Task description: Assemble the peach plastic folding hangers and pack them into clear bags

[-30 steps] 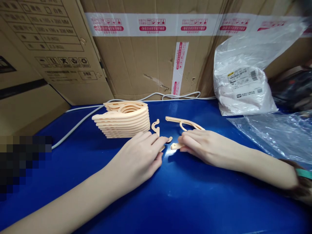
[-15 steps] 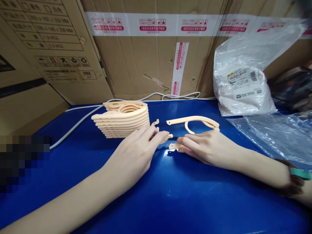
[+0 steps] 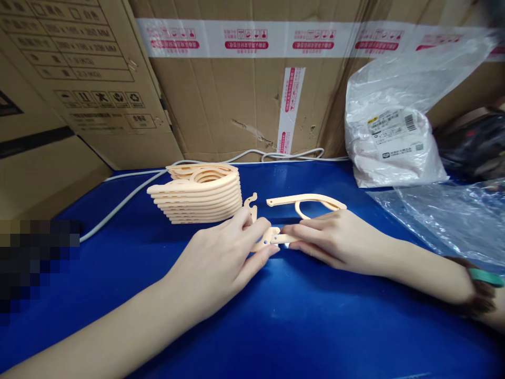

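My left hand point(image 3: 229, 245) pinches a small cream plastic hook piece point(image 3: 265, 241) with a hole in it. My right hand point(image 3: 335, 237) grips a cream hanger arm point(image 3: 284, 239), most of it hidden under the fingers. The two parts meet end to end between the hands, low over the table; whether they are joined I cannot tell. Behind my right hand lies another hanger arm point(image 3: 284, 200) with a curved loop. A second small hook piece point(image 3: 248, 200) shows just beyond my left fingers. To their left stands a neat stack of cream folding hangers point(image 3: 195, 204).
The blue table point(image 3: 252, 326) ends at a taped cardboard box point(image 3: 221, 105). A white cable point(image 3: 122, 209) runs along the back and left. At right are a labelled white plastic bag point(image 3: 394, 142), clear plastic film point(image 3: 450, 226) and a dark object. More cardboard point(image 3: 94, 63) stands left.
My left hand has brought its hook piece down and against the end of the arm in my right hand. The loose hanger arm behind has shifted slightly left.
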`<state>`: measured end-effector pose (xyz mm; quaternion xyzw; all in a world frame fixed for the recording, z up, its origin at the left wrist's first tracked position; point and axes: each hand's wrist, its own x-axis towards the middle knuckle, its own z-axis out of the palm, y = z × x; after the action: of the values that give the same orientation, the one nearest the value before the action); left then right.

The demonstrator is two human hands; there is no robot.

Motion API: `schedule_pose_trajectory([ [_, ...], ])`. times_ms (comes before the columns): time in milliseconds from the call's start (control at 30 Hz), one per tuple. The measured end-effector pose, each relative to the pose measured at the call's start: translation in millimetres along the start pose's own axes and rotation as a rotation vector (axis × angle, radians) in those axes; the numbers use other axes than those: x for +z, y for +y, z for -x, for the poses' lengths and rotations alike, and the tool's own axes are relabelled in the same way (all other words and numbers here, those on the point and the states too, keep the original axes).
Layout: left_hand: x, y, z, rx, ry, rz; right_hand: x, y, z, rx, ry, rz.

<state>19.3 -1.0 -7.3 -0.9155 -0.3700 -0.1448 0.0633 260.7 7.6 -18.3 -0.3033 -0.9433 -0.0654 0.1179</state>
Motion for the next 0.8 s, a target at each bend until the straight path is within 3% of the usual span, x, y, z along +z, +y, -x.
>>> schedule_pose_trajectory([
  [233,5.5,-10.9,-3.5,0.059,-0.011,0.116,-0.9,1.7,0.8,0.003,-0.042,-0.034],
  [433,7.6,-10.0,-1.4,0.068,-0.082,0.248,-2.9,1.2,0.8,0.011,0.007,-0.045],
  [800,2.0,-8.9,-2.8,-0.092,-0.217,0.441,-2.9,1.0,1.6,-0.027,0.118,0.004],
])
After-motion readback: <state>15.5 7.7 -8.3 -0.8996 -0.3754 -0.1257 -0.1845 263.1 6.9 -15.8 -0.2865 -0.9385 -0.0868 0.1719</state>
